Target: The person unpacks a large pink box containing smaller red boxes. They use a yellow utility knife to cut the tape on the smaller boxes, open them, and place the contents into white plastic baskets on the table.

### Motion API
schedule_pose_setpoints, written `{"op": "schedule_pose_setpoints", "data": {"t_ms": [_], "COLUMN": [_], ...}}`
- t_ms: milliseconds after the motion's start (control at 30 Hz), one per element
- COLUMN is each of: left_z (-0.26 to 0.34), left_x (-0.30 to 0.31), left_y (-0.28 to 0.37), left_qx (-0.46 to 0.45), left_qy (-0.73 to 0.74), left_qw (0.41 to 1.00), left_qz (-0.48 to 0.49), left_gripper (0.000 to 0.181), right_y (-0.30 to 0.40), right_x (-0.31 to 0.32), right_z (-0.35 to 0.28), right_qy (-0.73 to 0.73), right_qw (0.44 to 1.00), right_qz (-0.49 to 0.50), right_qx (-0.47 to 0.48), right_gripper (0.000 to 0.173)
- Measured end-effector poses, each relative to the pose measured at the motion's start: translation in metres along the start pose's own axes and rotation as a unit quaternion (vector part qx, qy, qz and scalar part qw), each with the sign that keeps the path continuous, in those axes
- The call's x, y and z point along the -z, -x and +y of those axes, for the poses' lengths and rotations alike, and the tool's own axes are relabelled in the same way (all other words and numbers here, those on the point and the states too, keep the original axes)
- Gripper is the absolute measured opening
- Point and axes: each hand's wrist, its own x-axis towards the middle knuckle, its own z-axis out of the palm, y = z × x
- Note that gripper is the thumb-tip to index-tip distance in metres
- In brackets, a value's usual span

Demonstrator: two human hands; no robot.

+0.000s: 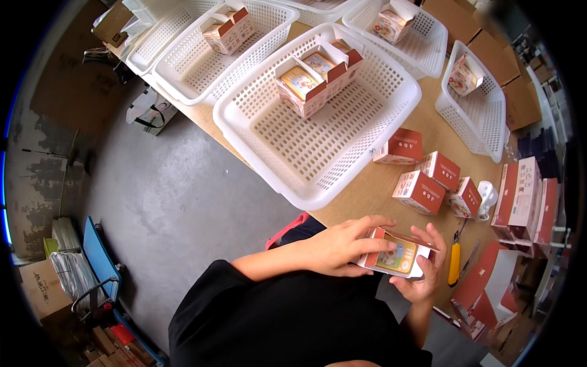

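Both hands hold one small red-and-white carton [412, 247] in front of my black shirt. Its flap stands raised, and a yellow illustrated pack [407, 266] shows inside. My left hand [341, 245] grips the carton's left end, with its fingers reaching over the top. At the other end, my right hand [427, 275] holds the carton between thumb and fingers. Just beyond them on the wooden table stand several closed red cartons [419, 190]. A yellow utility knife [454, 261] lies right of my right hand.
A white perforated plastic basket [316, 188] holds open cartons [316, 91]; similar baskets [183, 87] line the table's far side. Larger red-and-white boxes [520, 202] stand at right, near an open red box [486, 284]. A clear-and-white tape dispenser [487, 199] sits beside the small cartons.
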Motion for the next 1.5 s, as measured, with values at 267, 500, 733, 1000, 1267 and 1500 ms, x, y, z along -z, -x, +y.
{"op": "schedule_pose_setpoints", "data": {"t_ms": [267, 500, 733, 1000, 1267, 1500], "left_z": [0.001, 0.0, 0.007, 0.015, 0.013, 0.012], "left_x": [0.031, 0.056, 0.073, 0.088, 0.094, 0.102], "left_y": [0.011, 0.01, 0.018, 0.031, 0.03, 0.031], "left_qx": [0.001, -0.054, -0.03, -0.019, -0.006, -0.004], "left_qy": [0.144, 0.132, 0.114, 0.115, 0.112, 0.089], "left_qw": [0.988, 0.983, 0.985, 0.985, 0.987, 0.99], "left_qz": [0.065, 0.114, 0.124, 0.128, 0.118, 0.108], "left_gripper": [0.088, 0.089, 0.086, 0.091, 0.091, 0.087], "right_y": [-0.035, -0.049, -0.052, -0.067, -0.07, -0.082], "right_x": [-0.036, -0.052, -0.061, -0.075, -0.072, -0.07], "right_z": [-0.003, 0.0, -0.003, -0.012, -0.016, -0.01], "right_qy": [-0.021, -0.114, -0.111, -0.152, -0.168, -0.163], "right_qw": [0.997, 0.992, 0.993, 0.987, 0.985, 0.986], "right_qz": [0.045, 0.057, 0.026, 0.038, 0.014, -0.039], "right_qx": [0.055, 0.026, -0.022, -0.028, -0.03, -0.008], "right_gripper": [0.104, 0.114, 0.111, 0.109, 0.105, 0.103]}}
